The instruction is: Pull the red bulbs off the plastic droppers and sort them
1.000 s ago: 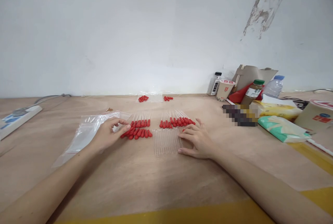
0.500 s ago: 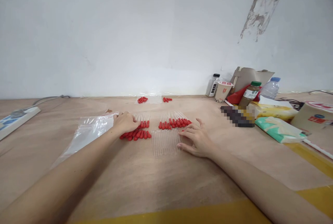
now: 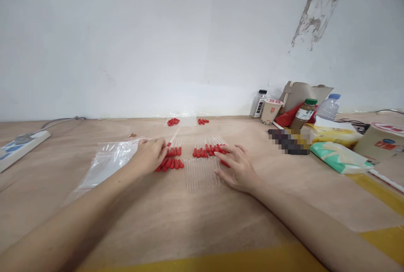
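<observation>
Several glass droppers with red rubber bulbs lie in a left group (image 3: 172,163) and a right group (image 3: 202,153). Between and in front of them, thin clear glass tubes (image 3: 202,174) lie side by side without bulbs. My left hand (image 3: 150,154) is closed over the left group, its fingers bent downward. Whatever its fingertips hold is hidden. My right hand (image 3: 238,166) rests at the right end of the tubes, fingers apart, thumb near the outermost tube. Its fingers partly cover the right group's bulbs.
Loose red bulbs (image 3: 173,122) lie on a clear bag near the wall, more (image 3: 203,121) beside it. A plastic bag (image 3: 107,162) lies left, with a power strip (image 3: 23,150) beyond. Rightward stand a paper cup (image 3: 270,111), bottles (image 3: 304,114) and tissue packs (image 3: 341,157).
My left hand has shifted slightly right and toward me, its fingers curling more and covering the left bulbs. My right hand's fingers have moved slightly over the right bulbs.
</observation>
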`<action>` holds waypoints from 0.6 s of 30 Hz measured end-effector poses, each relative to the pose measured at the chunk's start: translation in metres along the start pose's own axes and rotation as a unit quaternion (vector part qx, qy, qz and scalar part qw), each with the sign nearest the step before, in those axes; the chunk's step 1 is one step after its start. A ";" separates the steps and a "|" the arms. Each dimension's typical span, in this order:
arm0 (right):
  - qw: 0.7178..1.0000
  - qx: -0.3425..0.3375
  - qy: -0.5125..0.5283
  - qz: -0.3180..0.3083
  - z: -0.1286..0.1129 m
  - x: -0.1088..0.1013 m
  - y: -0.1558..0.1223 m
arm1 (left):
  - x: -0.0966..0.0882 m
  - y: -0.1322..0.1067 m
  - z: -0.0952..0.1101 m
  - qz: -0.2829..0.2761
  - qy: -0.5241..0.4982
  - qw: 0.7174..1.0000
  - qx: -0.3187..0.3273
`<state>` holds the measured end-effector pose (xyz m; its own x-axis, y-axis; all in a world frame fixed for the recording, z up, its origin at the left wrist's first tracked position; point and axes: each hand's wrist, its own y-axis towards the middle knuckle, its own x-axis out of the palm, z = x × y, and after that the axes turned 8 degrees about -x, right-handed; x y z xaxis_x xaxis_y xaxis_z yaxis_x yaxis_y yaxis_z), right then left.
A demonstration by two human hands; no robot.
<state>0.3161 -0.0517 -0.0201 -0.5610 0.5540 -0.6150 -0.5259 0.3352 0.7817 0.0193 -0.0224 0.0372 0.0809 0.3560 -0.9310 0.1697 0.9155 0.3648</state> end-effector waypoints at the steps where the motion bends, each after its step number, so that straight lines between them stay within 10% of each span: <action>1: 1.000 -0.008 -0.011 0.011 -0.002 0.000 0.001 | 0.002 -0.007 0.004 0.017 -0.010 0.998 0.055; 8: 0.997 -0.076 -0.005 -0.021 -0.021 0.001 0.007 | 0.032 -0.043 0.032 0.154 -0.074 0.941 0.292; 18: 0.996 -0.077 0.010 -0.036 -0.025 0.018 0.003 | 0.042 -0.052 0.049 0.206 -0.144 0.927 0.279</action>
<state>0.2883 -0.0601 -0.0312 -0.5296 0.5166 -0.6728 -0.6568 0.2521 0.7106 0.0624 -0.0644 -0.0201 0.4961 0.5156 -0.6986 0.5411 0.4457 0.7132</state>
